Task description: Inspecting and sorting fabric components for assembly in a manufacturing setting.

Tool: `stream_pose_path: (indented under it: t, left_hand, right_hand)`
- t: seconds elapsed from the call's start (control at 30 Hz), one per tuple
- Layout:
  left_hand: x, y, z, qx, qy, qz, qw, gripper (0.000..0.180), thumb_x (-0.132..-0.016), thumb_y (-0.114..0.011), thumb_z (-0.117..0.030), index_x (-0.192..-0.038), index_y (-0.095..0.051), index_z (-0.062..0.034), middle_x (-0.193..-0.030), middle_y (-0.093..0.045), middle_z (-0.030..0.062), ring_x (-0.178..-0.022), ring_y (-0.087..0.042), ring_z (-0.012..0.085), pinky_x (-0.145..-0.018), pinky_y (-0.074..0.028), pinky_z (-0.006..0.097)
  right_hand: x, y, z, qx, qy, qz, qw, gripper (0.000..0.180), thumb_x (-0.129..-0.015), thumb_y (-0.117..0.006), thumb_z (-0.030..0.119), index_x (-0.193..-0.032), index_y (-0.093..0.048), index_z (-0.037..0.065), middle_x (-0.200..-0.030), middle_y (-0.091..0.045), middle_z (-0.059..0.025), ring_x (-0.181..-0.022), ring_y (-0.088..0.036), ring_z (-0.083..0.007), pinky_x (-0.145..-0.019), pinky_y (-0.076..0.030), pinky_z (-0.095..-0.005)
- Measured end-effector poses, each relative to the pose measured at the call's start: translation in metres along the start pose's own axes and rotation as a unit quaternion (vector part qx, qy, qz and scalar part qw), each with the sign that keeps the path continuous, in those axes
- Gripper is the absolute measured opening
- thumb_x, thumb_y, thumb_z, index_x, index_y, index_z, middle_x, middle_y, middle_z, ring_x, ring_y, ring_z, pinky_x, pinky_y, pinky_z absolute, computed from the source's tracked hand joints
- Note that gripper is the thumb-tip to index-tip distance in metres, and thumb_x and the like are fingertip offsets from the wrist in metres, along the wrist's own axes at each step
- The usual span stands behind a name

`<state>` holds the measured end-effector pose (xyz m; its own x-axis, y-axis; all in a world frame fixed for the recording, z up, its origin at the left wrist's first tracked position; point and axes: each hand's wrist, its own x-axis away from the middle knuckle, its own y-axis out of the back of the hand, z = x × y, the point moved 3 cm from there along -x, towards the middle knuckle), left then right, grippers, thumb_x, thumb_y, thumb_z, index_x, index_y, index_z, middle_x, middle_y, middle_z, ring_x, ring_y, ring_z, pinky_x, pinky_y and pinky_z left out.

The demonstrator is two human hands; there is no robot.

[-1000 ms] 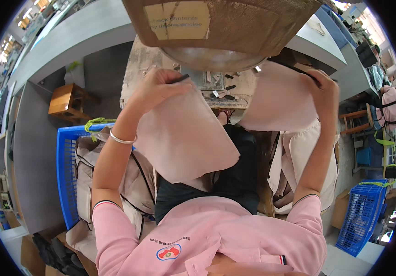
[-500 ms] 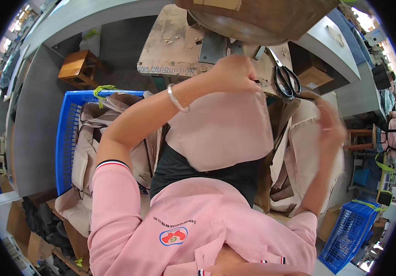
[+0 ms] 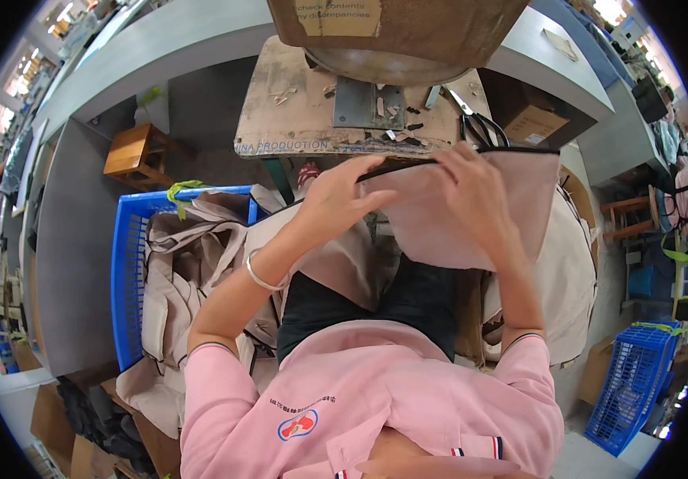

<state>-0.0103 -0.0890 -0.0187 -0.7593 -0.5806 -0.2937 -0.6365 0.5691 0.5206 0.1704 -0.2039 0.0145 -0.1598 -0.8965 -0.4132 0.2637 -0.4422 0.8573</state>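
A long grey bench (image 3: 160,68) curves across the far side of the scene. On the near side sits a person in a pink shirt (image 3: 384,375) and dark trousers, in front of a worn work table (image 3: 280,128). At the left of the lap stands a blue basket (image 3: 126,319), filled with pale cloth pieces (image 3: 176,287). Farther left there is a wooden stool (image 3: 132,152). The pink-beige cloth panel (image 3: 456,219) is above the right part of the lap, just at the near side of the table, with its dark edge (image 3: 408,165) turned to the far side. The left hand (image 3: 340,201) has its thumb and forefinger wide apart, the fingertips at this dark edge. The right hand (image 3: 471,185) lies over the panel, its fingers bent slightly at the same edge; whether they pinch it cannot be told. Beyond the panel, at the right of the table, lie scissors with black handles (image 3: 483,129). Left of them is a grey metal plate (image 3: 352,108). A bracelet (image 3: 257,273) circles the left wrist, and small scraps (image 3: 415,126) lie near the plate.
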Motion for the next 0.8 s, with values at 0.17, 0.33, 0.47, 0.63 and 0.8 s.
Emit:
stream_pose_path:
  t: [0.17, 0.33, 0.47, 0.63, 0.8]
  left_hand:
    - [0.003, -0.003, 0.022, 0.144, 0.228, 0.015, 0.963, 0.031, -0.086, -0.074, -0.023, -0.101, -0.07, 0.0036, -0.084, -0.07, 0.0074, -0.07, -0.06, 0.0102, -0.065, -0.048, 0.027]
    - [-0.044, 0.021, 0.021, 0.224, 0.159, 0.032, 0.961, 0.017, -0.088, -0.075, -0.013, -0.099, -0.072, 0.0005, -0.083, -0.068, -0.002, -0.072, -0.057, 0.0019, -0.063, -0.046, 0.019]
    - [-0.068, 0.027, 0.034, 0.261, 0.222, 0.108, 0.933, 0.017, -0.087, -0.076, -0.013, -0.098, -0.072, -0.0008, -0.084, -0.068, -0.0022, -0.069, -0.058, 0.0028, -0.061, -0.046, 0.018]
    - [-0.085, 0.024, 0.048, 0.307, 0.258, 0.087, 0.912, 0.02, -0.083, -0.078, -0.012, -0.098, -0.072, -0.0002, -0.087, -0.069, 0.0001, -0.068, -0.061, 0.0039, -0.06, -0.049, 0.02]
    - [-0.101, 0.03, 0.049, 0.3, 0.231, 0.037, 0.925, 0.025, -0.079, -0.078, -0.007, -0.102, -0.072, 0.0015, -0.091, -0.072, 0.0044, -0.071, -0.065, 0.0074, -0.064, -0.053, 0.022]
  right_hand:
    - [-0.023, 0.026, -0.013, -0.02, -0.036, -0.02, 0.999, 0.017, -0.088, -0.067, 0.011, -0.103, -0.069, 0.005, -0.101, -0.067, -0.0126, -0.087, -0.068, -0.0339, -0.073, -0.053, -0.0435]
    - [-0.046, 0.039, -0.035, -0.129, -0.081, -0.05, 0.987, 0.022, -0.083, -0.073, 0.006, -0.104, -0.071, 0.002, -0.086, -0.064, -0.0063, -0.072, -0.061, -0.0173, -0.069, -0.048, -0.0291]
    - [-0.059, 0.038, -0.058, -0.131, -0.106, -0.03, 0.985, 0.022, -0.085, -0.074, 0.011, -0.105, -0.072, 0.002, -0.085, -0.063, -0.004, -0.07, -0.059, -0.0118, -0.066, -0.045, -0.0261]
    - [-0.072, 0.026, -0.08, -0.143, -0.112, -0.025, 0.983, 0.024, -0.086, -0.075, 0.016, -0.105, -0.072, 0.002, -0.083, -0.066, -0.0023, -0.067, -0.058, -0.0086, -0.062, -0.044, -0.0252]
    - [-0.08, 0.017, -0.086, -0.165, -0.148, -0.021, 0.975, 0.025, -0.086, -0.075, 0.017, -0.105, -0.073, 0.001, -0.078, -0.068, -0.0022, -0.066, -0.058, -0.0074, -0.061, -0.045, -0.0251]
